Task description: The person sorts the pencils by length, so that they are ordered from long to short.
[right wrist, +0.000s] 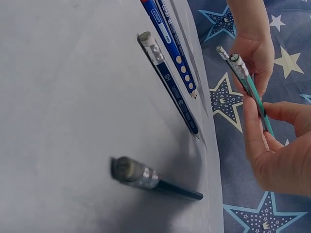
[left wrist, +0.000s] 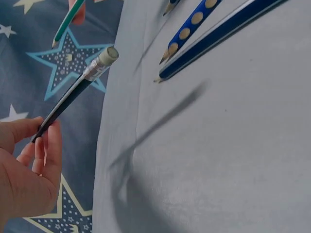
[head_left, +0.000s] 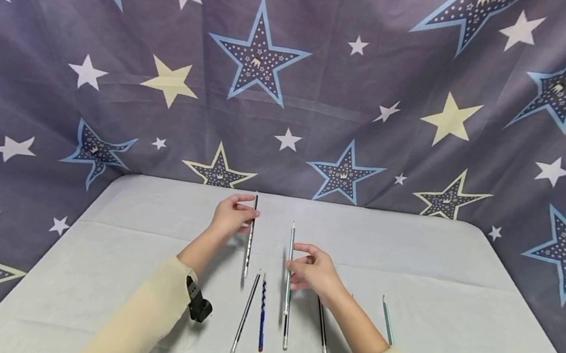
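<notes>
My left hand [head_left: 234, 216] pinches a dark pencil [head_left: 249, 245] between thumb and fingers. In the left wrist view, the worn eraser end of this dark pencil [left wrist: 73, 94] points up and away from the hand [left wrist: 34, 170]. To the right, my right hand [head_left: 316, 272] pinches a teal-green pencil [head_left: 289, 270], its tip toward the backdrop and its eraser toward me. Seen from the right wrist, the teal-green pencil [right wrist: 255, 94] overlaps the left hand [right wrist: 255, 56] behind it. Both pencils are held over the table, roughly parallel.
On the pale tablecloth [head_left: 131, 294] lie a dark pencil [head_left: 245, 315], a blue pencil with round dimples [head_left: 262, 315], and another dark pencil [head_left: 285, 332] partly behind the teal-green one. Farther right are a black pencil [head_left: 322, 331] and another teal pencil [head_left: 387, 318]. A starry curtain [head_left: 316, 108] hangs behind.
</notes>
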A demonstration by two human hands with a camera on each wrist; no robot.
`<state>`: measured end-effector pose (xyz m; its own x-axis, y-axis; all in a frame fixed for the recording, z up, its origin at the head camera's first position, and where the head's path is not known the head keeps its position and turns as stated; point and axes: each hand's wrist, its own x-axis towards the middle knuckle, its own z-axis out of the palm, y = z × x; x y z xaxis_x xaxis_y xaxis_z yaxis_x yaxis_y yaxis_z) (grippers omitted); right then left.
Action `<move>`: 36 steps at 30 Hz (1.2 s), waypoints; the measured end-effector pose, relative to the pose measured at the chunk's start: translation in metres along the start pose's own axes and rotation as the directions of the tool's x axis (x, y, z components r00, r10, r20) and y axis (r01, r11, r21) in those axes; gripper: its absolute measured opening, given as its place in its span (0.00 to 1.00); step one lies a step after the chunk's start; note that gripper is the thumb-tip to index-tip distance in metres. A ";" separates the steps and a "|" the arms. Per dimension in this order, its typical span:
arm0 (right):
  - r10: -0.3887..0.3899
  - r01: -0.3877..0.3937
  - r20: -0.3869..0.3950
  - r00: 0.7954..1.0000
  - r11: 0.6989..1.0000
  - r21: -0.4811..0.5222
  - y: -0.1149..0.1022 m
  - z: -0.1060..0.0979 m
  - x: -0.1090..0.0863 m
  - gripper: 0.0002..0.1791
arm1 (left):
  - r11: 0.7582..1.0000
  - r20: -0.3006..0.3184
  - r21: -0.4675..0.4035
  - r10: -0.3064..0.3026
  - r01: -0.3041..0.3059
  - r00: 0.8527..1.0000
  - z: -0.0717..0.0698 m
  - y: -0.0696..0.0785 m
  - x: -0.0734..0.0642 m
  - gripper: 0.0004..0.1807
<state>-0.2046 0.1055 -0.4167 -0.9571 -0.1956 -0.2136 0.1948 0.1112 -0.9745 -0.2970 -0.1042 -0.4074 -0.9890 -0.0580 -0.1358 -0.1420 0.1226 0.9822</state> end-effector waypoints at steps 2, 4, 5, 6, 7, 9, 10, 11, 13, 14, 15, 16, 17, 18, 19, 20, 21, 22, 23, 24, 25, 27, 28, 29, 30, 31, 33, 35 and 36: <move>0.000 0.000 -0.001 1.000 1.000 -0.001 0.000 -0.001 0.000 0.30 | 1.000 -0.011 0.004 0.002 -0.002 1.000 -0.002 0.000 0.002 0.26; 0.000 0.000 0.001 1.000 1.000 -0.002 0.001 -0.002 0.000 0.30 | 1.000 -0.024 0.014 0.009 -0.009 1.000 -0.004 0.000 0.004 0.26; 0.001 -0.001 0.002 1.000 1.000 -0.002 0.002 -0.002 0.000 0.30 | 1.000 -0.031 0.018 0.011 -0.011 0.999 -0.005 0.000 0.005 0.26; 0.001 -0.001 0.005 1.000 1.000 -0.002 0.002 -0.003 0.000 0.30 | 1.000 -0.035 0.022 0.014 -0.013 0.999 -0.006 -0.001 0.006 0.26; 0.002 -0.002 0.005 1.000 1.000 0.000 0.002 -0.003 0.000 0.30 | 1.000 -0.040 0.025 0.015 -0.014 0.999 -0.007 -0.001 0.007 0.26; 0.001 -0.001 0.009 1.000 1.000 0.002 0.002 -0.003 -0.001 0.30 | 0.999 -0.050 0.036 0.019 -0.017 0.999 -0.010 -0.002 0.010 0.26; 0.001 -0.001 0.010 1.000 1.000 0.003 0.002 -0.003 -0.001 0.30 | 0.999 -0.056 0.041 0.020 -0.017 0.998 -0.011 -0.003 0.011 0.26; 0.003 -0.003 0.011 1.000 1.000 0.005 0.003 -0.003 -0.001 0.30 | 0.999 -0.059 0.047 0.022 -0.020 0.998 -0.012 -0.004 0.012 0.26; 0.004 -0.004 0.013 1.000 1.000 0.005 0.003 -0.004 0.000 0.30 | 0.998 -0.065 0.067 0.026 -0.022 0.998 -0.014 -0.006 0.014 0.26; 0.005 -0.005 0.014 1.000 1.000 0.004 0.004 -0.004 0.000 0.30 | 0.996 -0.066 0.081 0.027 -0.022 0.997 -0.015 -0.007 0.015 0.26; 0.007 -0.007 0.016 1.000 1.000 0.002 0.004 -0.005 0.001 0.30 | 0.995 -0.067 0.097 0.030 -0.024 0.997 -0.016 -0.009 0.016 0.26; 0.006 -0.006 0.017 1.000 1.000 -0.001 0.005 -0.005 0.001 0.30 | 0.993 -0.067 0.113 0.033 -0.025 0.997 -0.017 -0.010 0.017 0.26; 0.005 -0.005 0.018 1.000 1.000 -0.003 0.005 -0.005 0.001 0.30 | 0.991 -0.067 0.132 0.037 -0.028 0.997 -0.018 -0.012 0.018 0.26; 0.004 -0.004 0.018 1.000 1.000 -0.005 0.005 -0.006 0.001 0.29 | 0.988 -0.067 0.149 0.038 -0.028 0.997 -0.019 -0.013 0.018 0.26; 0.004 -0.004 0.018 1.000 1.000 -0.006 0.006 -0.006 0.002 0.29 | 0.986 -0.067 0.167 0.041 -0.030 0.997 -0.020 -0.015 0.019 0.26; 0.004 -0.004 0.018 1.000 1.000 -0.007 0.006 -0.006 0.002 0.29 | 0.982 -0.068 0.184 0.044 -0.031 0.997 -0.021 -0.016 0.019 0.26; 0.004 -0.004 0.017 1.000 1.000 -0.008 0.006 -0.006 0.002 0.29 | 0.979 -0.070 0.201 0.049 -0.034 0.996 -0.022 -0.018 0.019 0.26; 0.005 -0.005 0.016 1.000 1.000 -0.007 0.006 -0.006 0.001 0.29 | 0.976 -0.069 0.214 0.051 -0.035 0.996 -0.024 -0.020 0.020 0.26; 0.009 -0.009 0.013 1.000 1.000 -0.005 0.006 -0.006 0.001 0.29 | 0.973 -0.068 0.229 0.053 -0.036 0.996 -0.025 -0.021 0.020 0.25; 0.012 -0.012 0.010 1.000 1.000 -0.005 0.006 -0.005 0.001 0.29 | 0.969 -0.065 0.243 0.055 -0.038 0.996 -0.026 -0.022 0.020 0.25; 0.015 -0.015 0.007 1.000 1.000 -0.005 0.006 -0.005 0.001 0.29 | 0.965 -0.064 0.258 0.054 -0.036 0.997 -0.027 -0.024 0.021 0.25; 0.015 -0.015 0.002 1.000 1.000 -0.008 0.006 -0.005 -0.001 0.29 | 0.958 -0.055 0.286 0.049 -0.032 0.997 -0.029 -0.026 0.022 0.25; 0.015 -0.015 0.000 1.000 1.000 -0.009 0.005 -0.005 -0.002 0.29 | 0.954 -0.051 0.300 0.044 -0.027 0.998 -0.030 -0.028 0.022 0.25; 0.013 -0.013 -0.004 1.000 1.000 -0.013 0.005 -0.005 -0.002 0.29 | 0.949 -0.048 0.315 0.040 -0.023 0.998 -0.031 -0.029 0.023 0.25; 0.012 -0.012 -0.005 1.000 1.000 -0.015 0.006 -0.005 -0.002 0.29 | 0.944 -0.045 0.329 0.036 -0.019 0.998 -0.032 -0.030 0.023 0.26; 0.012 -0.012 -0.005 1.000 1.000 -0.017 0.006 -0.006 -0.003 0.29 | 0.941 -0.044 0.339 0.031 -0.014 0.999 -0.032 -0.032 0.024 0.26; 0.013 -0.013 -0.005 1.000 1.000 -0.016 0.005 -0.006 -0.003 0.29 | 0.936 -0.043 0.352 0.027 -0.010 0.999 -0.033 -0.035 0.025 0.25; 0.014 -0.014 -0.004 1.000 1.000 -0.014 0.005 -0.006 -0.003 0.29 | 0.932 -0.044 0.362 0.033 -0.015 0.998 -0.033 -0.038 0.027 0.25; 0.014 -0.014 -0.003 1.000 1.000 -0.012 0.005 -0.006 -0.003 0.30 | 0.930 -0.045 0.367 0.039 -0.019 0.998 -0.033 -0.039 0.027 0.25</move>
<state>-0.2016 0.1123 -0.4203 -0.9549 -0.1910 -0.2274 0.2060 0.1257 -0.9705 -0.3169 -0.1437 -0.4453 -0.9910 -0.0979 -0.0917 -0.1277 0.4784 0.8688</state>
